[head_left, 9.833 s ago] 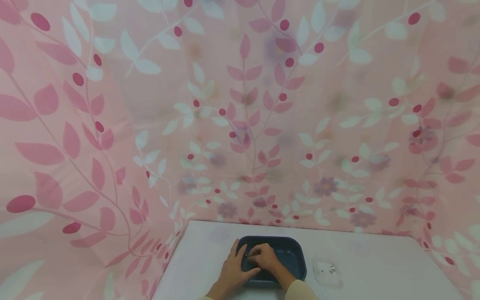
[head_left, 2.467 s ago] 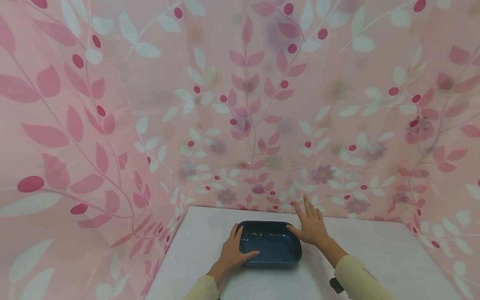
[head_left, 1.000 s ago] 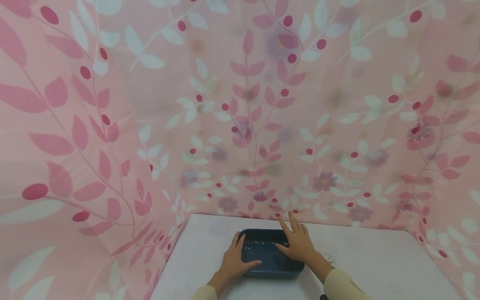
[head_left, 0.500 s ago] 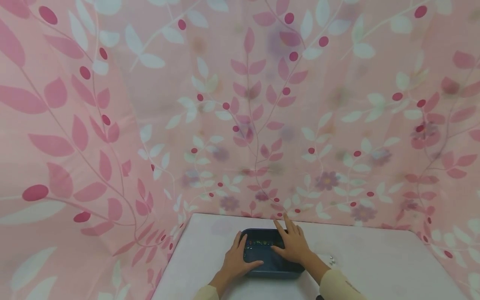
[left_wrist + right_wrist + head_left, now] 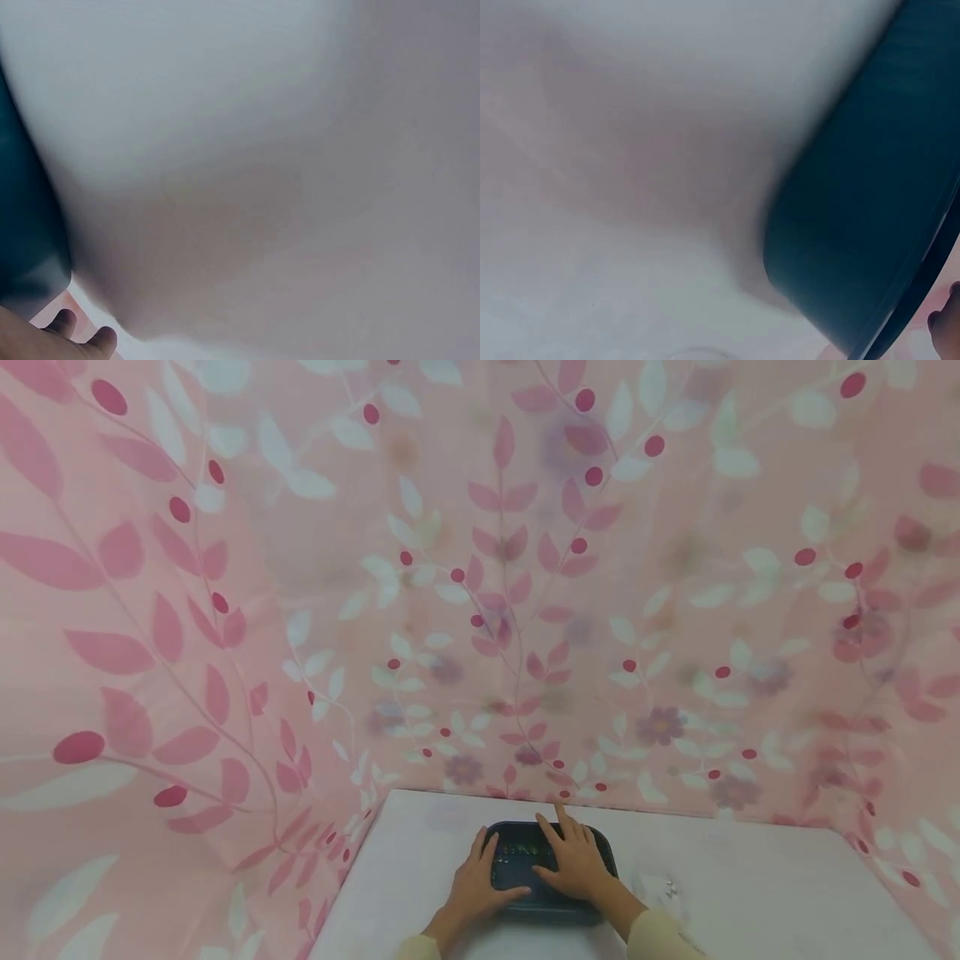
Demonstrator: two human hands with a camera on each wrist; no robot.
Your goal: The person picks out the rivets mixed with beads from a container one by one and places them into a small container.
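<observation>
A dark blue rectangular tray (image 5: 551, 912) with rounded corners stands on the white table in the head view. Small shiny bead-like pieces (image 5: 517, 850) lie in a row along its back, and some run down its left side. My left hand (image 5: 474, 883) rests at the tray's left rim, fingers extended and thumb spread over the front part. Over the right half of the tray, my right hand (image 5: 581, 864) is spread with fingers pointing to the back; it hides that part. Both wrist views show the tray's outer wall (image 5: 855, 202) and only some fingertips (image 5: 101, 341).
To the right of the tray a small clear container (image 5: 660, 889) holds several shiny pieces; it is blurred. The white table (image 5: 765, 893) meets a pink leaf-patterned cloth (image 5: 510, 610) at the back and sides.
From beyond the tray's back right corner, my right hand has moved left over the tray, and the clear container shows again. Much earlier its fingers were bunched inside the tray. The left hand stays.
</observation>
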